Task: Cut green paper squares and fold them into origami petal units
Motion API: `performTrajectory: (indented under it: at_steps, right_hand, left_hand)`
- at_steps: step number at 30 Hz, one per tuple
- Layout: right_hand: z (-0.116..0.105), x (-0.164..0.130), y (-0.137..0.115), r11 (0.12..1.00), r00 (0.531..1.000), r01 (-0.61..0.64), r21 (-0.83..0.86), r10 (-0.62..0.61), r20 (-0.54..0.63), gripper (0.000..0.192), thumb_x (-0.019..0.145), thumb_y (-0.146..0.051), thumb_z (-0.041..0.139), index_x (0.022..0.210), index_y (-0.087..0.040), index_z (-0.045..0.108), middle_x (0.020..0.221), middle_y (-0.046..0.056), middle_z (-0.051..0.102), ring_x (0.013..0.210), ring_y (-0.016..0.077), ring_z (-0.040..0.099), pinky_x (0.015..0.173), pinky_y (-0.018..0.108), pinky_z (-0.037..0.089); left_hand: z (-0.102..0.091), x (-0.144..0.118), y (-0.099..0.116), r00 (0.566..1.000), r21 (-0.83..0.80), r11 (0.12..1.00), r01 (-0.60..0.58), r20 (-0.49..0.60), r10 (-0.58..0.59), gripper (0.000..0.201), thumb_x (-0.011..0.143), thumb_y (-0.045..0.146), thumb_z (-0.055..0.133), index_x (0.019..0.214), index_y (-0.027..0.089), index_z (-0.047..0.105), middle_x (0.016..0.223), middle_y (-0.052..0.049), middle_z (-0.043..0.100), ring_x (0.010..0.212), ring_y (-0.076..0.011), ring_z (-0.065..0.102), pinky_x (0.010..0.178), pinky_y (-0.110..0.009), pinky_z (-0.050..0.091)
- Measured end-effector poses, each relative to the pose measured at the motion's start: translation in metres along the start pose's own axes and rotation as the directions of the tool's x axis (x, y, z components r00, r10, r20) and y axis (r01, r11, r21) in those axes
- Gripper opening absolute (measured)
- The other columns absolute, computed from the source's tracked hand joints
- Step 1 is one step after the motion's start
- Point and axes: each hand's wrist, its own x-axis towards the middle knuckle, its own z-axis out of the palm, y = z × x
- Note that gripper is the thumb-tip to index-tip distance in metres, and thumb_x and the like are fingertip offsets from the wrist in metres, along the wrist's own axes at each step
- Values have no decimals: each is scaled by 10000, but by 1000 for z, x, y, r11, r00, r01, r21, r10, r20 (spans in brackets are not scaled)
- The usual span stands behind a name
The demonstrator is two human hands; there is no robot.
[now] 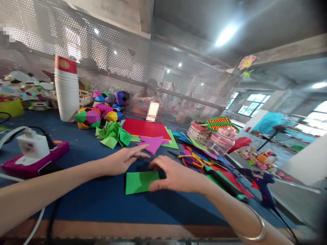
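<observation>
A green rectangle of folded paper (139, 183) lies flat on the blue table mat in front of me. My right hand (176, 173) arches over its right end, thumb by the lower edge and curled fingers past the upper edge, with a gap between them. Whether the thumb presses on the paper I cannot tell. My left hand (126, 160) is stretched out just beyond the green paper, fingers extended and holding nothing. Its fingertips are near a purple folded paper piece (152, 144). Behind it sits a heap of folded light-green paper pieces (113, 134).
Scissors (195, 160), a black-handled cutter (222, 183) and a glue gun (263, 185) lie to the right, near a clear jar (221, 143). A power strip (35, 158) stands left. Stacked paper cups (67, 92), paper balls (89, 117) and red sheets (145, 129) are further back.
</observation>
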Motion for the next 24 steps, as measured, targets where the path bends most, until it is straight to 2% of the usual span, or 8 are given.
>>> performTrajectory:
  at_steps: [2, 5, 8, 10, 14, 18, 21, 24]
  right_hand:
    - [-1, 12, -4, 995, 992, 103, -18, -101, 68, 532, 711, -534, 881, 1080, -202, 690, 1066, 77, 672, 996, 275, 625, 824, 355, 517]
    - [4, 28, -2, 978, 980, 191, 89, -195, 43, 273, 717, -316, 898, 862, -207, 694, 884, 10, 672, 829, 204, 625, 710, 278, 483]
    - [17, 39, 4, 945, 977, 196, 263, -166, -132, 112, 849, -195, 774, 840, -214, 663, 809, -28, 684, 728, 156, 630, 663, 244, 472]
    - [28, 42, 9, 939, 954, 184, 289, -99, -284, 48, 936, -162, 651, 931, -210, 647, 906, 11, 710, 808, 179, 646, 742, 284, 491]
    - [42, 40, 16, 959, 819, 244, 141, -126, -560, 151, 1011, -136, 501, 982, -215, 626, 998, 81, 709, 968, 246, 625, 888, 400, 454]
    - [42, 35, 15, 940, 659, 332, -84, -295, -692, 150, 1033, -130, 488, 973, -223, 589, 924, 64, 704, 905, 234, 619, 834, 383, 459]
    - [39, 33, 10, 919, 607, 365, -149, -357, -710, 161, 1029, -99, 476, 984, -229, 559, 925, 51, 696, 894, 223, 608, 824, 370, 461]
    - [41, 30, 8, 907, 606, 392, -155, -381, -698, 161, 1029, -101, 479, 1052, -243, 551, 996, 50, 680, 952, 220, 612, 869, 373, 470]
  left_hand:
    - [-1, 2, -2, 997, -48, 998, 30, -64, -33, 632, 991, 164, 428, 1607, 214, 300, 1417, -87, 665, 1295, -235, 612, 1111, -412, 470]
    - [-3, 5, -1, 987, -137, 987, 88, -119, -105, 616, 988, 233, 472, 1584, 158, 333, 1339, -135, 703, 1111, -254, 696, 918, -395, 581]
    - [-3, 5, 4, 979, -246, 958, 148, -104, -177, 632, 1005, 376, 523, 1565, 134, 355, 1312, -169, 701, 1107, -291, 701, 814, -378, 604]
    - [-3, 4, 8, 973, -317, 930, 184, -73, -217, 649, 1013, 489, 535, 1545, 146, 390, 1341, -165, 678, 1214, -305, 653, 896, -391, 582]
    - [-1, 0, 18, 966, -441, 864, 242, 28, -256, 641, 973, 638, 574, 1450, 214, 512, 1462, -121, 590, 1401, -293, 509, 1111, -398, 456]
    - [-3, -1, 24, 951, -580, 755, 307, 204, -231, 688, 920, 663, 646, 1446, 241, 509, 1357, -136, 664, 1194, -296, 683, 981, -407, 549]
    - [-5, -1, 25, 938, -701, 630, 334, 313, -149, 727, 861, 610, 757, 1434, 231, 520, 1304, -153, 685, 1048, -278, 746, 901, -400, 577]
    - [-7, -2, 24, 930, -725, 596, 344, 352, -109, 827, 787, 538, 861, 1457, 224, 491, 1294, -170, 682, 1019, -288, 756, 893, -427, 582]
